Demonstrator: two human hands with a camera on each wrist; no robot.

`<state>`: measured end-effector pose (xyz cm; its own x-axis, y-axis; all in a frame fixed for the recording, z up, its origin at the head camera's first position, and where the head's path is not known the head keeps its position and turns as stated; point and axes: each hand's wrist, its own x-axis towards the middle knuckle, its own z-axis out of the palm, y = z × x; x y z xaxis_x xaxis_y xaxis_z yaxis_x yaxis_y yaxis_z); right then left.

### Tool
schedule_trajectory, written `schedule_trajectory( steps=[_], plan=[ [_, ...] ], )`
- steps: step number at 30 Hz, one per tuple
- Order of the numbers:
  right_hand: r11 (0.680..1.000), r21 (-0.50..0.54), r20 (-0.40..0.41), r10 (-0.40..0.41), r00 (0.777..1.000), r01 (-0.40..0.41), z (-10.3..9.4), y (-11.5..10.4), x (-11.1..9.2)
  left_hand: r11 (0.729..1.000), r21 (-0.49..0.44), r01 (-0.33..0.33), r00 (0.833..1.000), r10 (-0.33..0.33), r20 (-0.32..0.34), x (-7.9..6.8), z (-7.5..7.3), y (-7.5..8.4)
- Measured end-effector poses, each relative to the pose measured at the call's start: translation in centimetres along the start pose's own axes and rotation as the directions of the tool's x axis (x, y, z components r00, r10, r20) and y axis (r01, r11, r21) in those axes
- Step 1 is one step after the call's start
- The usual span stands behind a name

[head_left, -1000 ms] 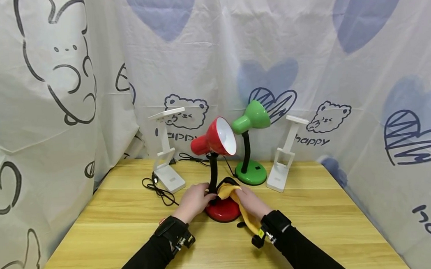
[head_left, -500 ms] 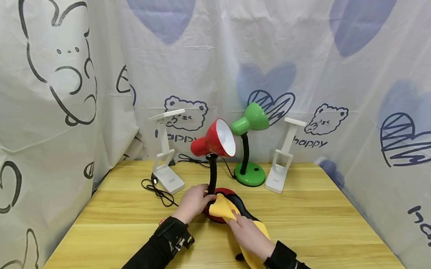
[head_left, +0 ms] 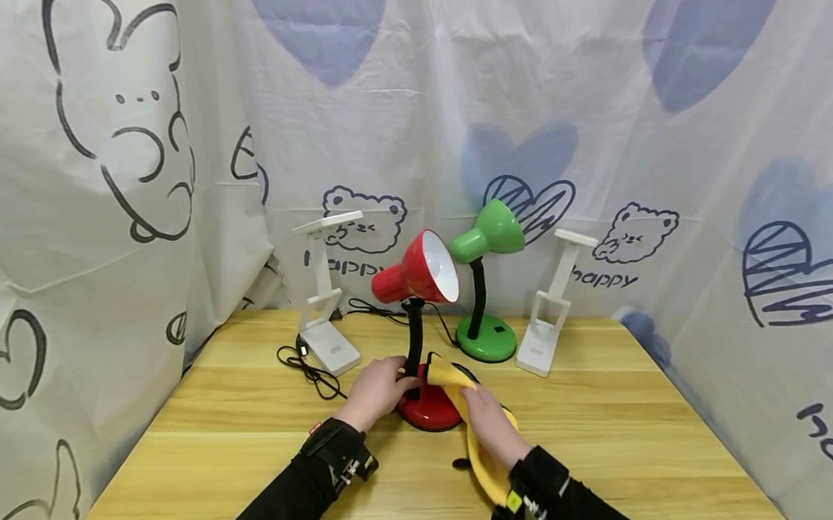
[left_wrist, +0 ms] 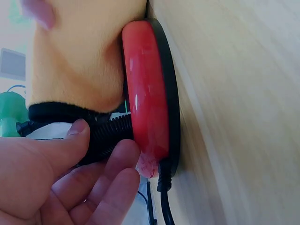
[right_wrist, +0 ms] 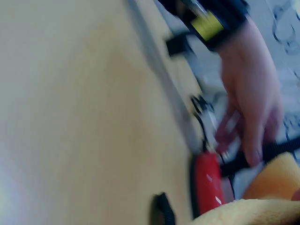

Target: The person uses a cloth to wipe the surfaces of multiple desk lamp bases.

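A red desk lamp stands upright, its shade tilted up to the right. My left hand holds the lower end of its black ribbed neck, thumb and fingers around it in the left wrist view. My right hand grips a yellow cloth with black edging. The cloth's front end lies against the right side of the red base, and its tail hangs down under my right wrist. In the left wrist view the cloth hides part of the base. My right fingertips are mostly hidden.
Behind stands a green desk lamp. White folding lamps stand at left and right. A black cable lies coiled by the left one. A small black piece lies near the cloth. Printed curtains enclose the wooden table.
My right hand swept the cloth from the base's back right toward me across its top, then moved back up and right. My left hand has stayed on the neck.
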<state>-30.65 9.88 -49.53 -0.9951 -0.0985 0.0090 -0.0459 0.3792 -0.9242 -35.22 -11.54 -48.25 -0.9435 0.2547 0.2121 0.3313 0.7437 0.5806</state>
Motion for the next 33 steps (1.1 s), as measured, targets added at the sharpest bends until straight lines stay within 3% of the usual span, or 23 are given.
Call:
schedule_trajectory(
  steps=[3,6,10,13,18,21,27,29,33],
  plan=[
    [0.998,0.009,-0.001,0.058,0.998,-0.058,-0.5,-0.1,2.8,0.998,-0.059,0.009,1.000,-0.007,0.030,0.0,0.0,0.0],
    [0.997,-0.039,0.019,0.064,0.998,-0.064,-0.6,-0.6,5.6,0.996,-0.093,0.008,0.999,-0.004,0.045,0.0,0.0,-0.1],
    [0.998,-0.009,0.156,0.057,0.986,-0.056,-0.3,-1.6,8.6,0.998,-0.060,-0.012,1.000,0.013,0.029,0.1,0.0,-0.1],
    [0.995,0.027,0.267,0.083,0.960,-0.093,0.1,-2.2,10.2,0.999,-0.031,-0.017,1.000,0.017,0.010,0.2,0.1,0.1],
    [0.993,-0.033,0.409,0.116,0.905,-0.113,1.1,-2.9,12.3,1.000,-0.024,-0.007,1.000,0.007,0.003,0.2,0.2,0.2],
    [0.995,-0.019,0.511,0.090,0.855,-0.093,1.7,-3.2,13.0,1.000,0.005,-0.004,1.000,0.004,-0.002,0.2,0.3,0.1],
    [0.997,0.009,0.636,0.049,0.770,-0.071,2.6,-3.8,14.0,0.999,0.043,0.008,1.000,-0.007,-0.017,0.1,0.3,0.1],
    [0.998,-0.011,0.643,0.051,0.764,-0.057,2.8,-4.0,14.1,0.999,0.048,0.012,1.000,-0.012,-0.015,0.1,0.2,0.1],
    [0.999,-0.037,0.628,0.052,0.776,-0.037,2.9,-4.0,14.3,0.998,0.054,0.015,1.000,-0.015,-0.007,0.0,0.1,0.2]
  ],
)
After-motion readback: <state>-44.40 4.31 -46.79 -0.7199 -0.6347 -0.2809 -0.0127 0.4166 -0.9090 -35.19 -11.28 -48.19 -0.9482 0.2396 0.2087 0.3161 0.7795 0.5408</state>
